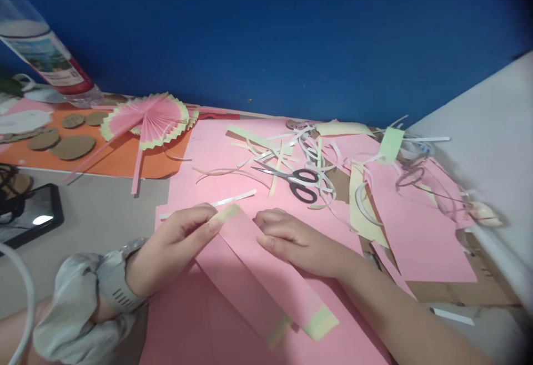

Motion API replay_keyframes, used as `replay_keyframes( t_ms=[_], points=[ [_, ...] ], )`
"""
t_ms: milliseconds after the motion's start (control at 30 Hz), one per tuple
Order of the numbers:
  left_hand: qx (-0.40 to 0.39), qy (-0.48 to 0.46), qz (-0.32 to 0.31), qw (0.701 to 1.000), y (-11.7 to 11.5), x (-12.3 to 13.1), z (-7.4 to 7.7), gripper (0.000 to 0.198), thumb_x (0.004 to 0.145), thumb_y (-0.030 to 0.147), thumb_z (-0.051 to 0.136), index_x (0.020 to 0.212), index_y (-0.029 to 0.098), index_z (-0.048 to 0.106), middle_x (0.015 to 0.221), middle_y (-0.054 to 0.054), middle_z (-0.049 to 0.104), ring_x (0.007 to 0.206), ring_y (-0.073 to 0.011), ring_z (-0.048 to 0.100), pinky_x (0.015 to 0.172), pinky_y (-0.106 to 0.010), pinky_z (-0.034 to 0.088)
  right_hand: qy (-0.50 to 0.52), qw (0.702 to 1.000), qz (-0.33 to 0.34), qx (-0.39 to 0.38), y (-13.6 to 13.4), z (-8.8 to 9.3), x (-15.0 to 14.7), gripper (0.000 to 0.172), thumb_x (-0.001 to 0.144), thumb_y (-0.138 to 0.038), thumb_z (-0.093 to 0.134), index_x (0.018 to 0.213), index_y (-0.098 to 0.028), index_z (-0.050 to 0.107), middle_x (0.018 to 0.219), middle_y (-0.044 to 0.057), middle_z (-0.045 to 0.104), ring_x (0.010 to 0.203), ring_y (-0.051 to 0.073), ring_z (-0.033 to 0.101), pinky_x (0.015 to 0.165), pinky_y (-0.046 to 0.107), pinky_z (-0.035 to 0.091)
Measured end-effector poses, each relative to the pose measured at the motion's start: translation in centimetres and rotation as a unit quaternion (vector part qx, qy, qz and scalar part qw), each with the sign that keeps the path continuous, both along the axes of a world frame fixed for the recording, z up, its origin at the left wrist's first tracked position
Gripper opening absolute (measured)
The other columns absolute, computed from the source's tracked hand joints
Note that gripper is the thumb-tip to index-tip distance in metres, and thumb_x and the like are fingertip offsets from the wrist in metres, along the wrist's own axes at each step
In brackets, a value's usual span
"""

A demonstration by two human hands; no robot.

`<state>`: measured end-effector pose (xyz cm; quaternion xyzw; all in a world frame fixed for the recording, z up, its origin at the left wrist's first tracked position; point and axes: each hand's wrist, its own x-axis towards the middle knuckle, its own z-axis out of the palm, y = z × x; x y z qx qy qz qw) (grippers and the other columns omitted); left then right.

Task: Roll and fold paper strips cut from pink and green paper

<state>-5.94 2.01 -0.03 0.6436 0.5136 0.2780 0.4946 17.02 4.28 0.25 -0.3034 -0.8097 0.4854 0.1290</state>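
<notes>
My left hand (185, 234) is closed, thumb on top, pinching the upper end of a pink paper strip (275, 265) with green-yellow ends. My right hand (297, 237) grips the same strip by its right edge, thumb above and curled fingers partly hidden. A second pink strip (241, 284) with a similar pale green end lies partly under the first, its upper end near my left hand. Both are above large pink paper (183, 320). Just beyond my hands, black-handled scissors (291, 176) lie open among paper offcuts (316, 148).
A pleated pink paper fan (154, 118) lies at the back left on orange paper (162, 162), with cardboard discs (75, 147) beside it. Farther left stand a plastic bottle (50, 57) and a phone (33, 215). Pink sheets (420, 221) lie on cardboard at right. A blue wall (266, 37) rises behind.
</notes>
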Motion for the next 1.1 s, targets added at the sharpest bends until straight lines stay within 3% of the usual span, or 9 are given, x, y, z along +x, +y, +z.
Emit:
replay_keyframes(
  t_ms=[133, 300, 700, 933, 1100],
  points=[
    [-0.014, -0.022, -0.001, 1.0, 0.0, -0.2, -0.5, 0.032, 0.089, 0.042, 0.042, 0.066, 0.021, 0.05, 0.068, 0.002, 0.045, 0.066, -0.0143, 0.044, 0.063, -0.024, 0.04, -0.013, 1.0, 0.004, 0.013, -0.1, 0.0, -0.1, 0.035, 0.096, -0.025, 0.035, 0.063, -0.02, 0.025, 0.072, -0.002, 0.034, 0.069, 0.011, 0.037, 0.072, 0.026, 0.034],
    [-0.05, -0.003, -0.037, 0.998, 0.8, 0.2, -0.1, 0.035, 0.09, 0.042, 0.041, 0.063, 0.02, 0.041, 0.065, 0.004, 0.037, 0.062, -0.012, 0.037, 0.059, -0.023, 0.034, -0.048, 0.997, 0.039, 0.041, -0.2, 0.0, -0.1, 0.03, 0.094, -0.022, 0.038, 0.066, -0.019, 0.03, 0.074, -0.003, 0.041, 0.072, 0.011, 0.042, 0.084, 0.03, 0.032],
    [0.017, 0.105, -0.002, 0.994, 0.4, 0.3, -0.6, 0.038, 0.093, 0.044, 0.035, 0.065, 0.019, 0.039, 0.062, 0.005, 0.034, 0.059, -0.0101, 0.035, 0.056, -0.022, 0.031, -0.048, 0.997, 0.03, 0.044, -0.2, -0.2, -0.3, 0.033, 0.095, -0.029, 0.04, 0.065, -0.02, 0.03, 0.071, -0.003, 0.039, 0.07, 0.011, 0.043, 0.083, 0.029, 0.033],
    [0.025, 0.098, 0.006, 0.995, 0.4, 0.3, -0.7, 0.037, 0.092, 0.044, 0.036, 0.065, 0.019, 0.04, 0.062, 0.005, 0.032, 0.059, -0.0101, 0.033, 0.055, -0.022, 0.031, -0.022, 0.999, 0.029, 0.03, 0.0, -0.4, 0.0, 0.033, 0.094, -0.033, 0.042, 0.065, -0.02, 0.032, 0.072, -0.003, 0.038, 0.07, 0.011, 0.043, 0.076, 0.028, 0.035],
    [0.03, 0.088, 0.002, 0.996, 0.3, 0.3, -0.6, 0.036, 0.092, 0.042, 0.037, 0.063, 0.019, 0.039, 0.061, 0.005, 0.032, 0.058, -0.0099, 0.033, 0.054, -0.022, 0.03, -0.019, 0.999, 0.042, 0.029, 0.0, -0.3, 0.0, 0.032, 0.094, -0.03, 0.042, 0.065, -0.019, 0.033, 0.072, -0.003, 0.04, 0.072, 0.011, 0.043, 0.08, 0.029, 0.034]
  ],
)
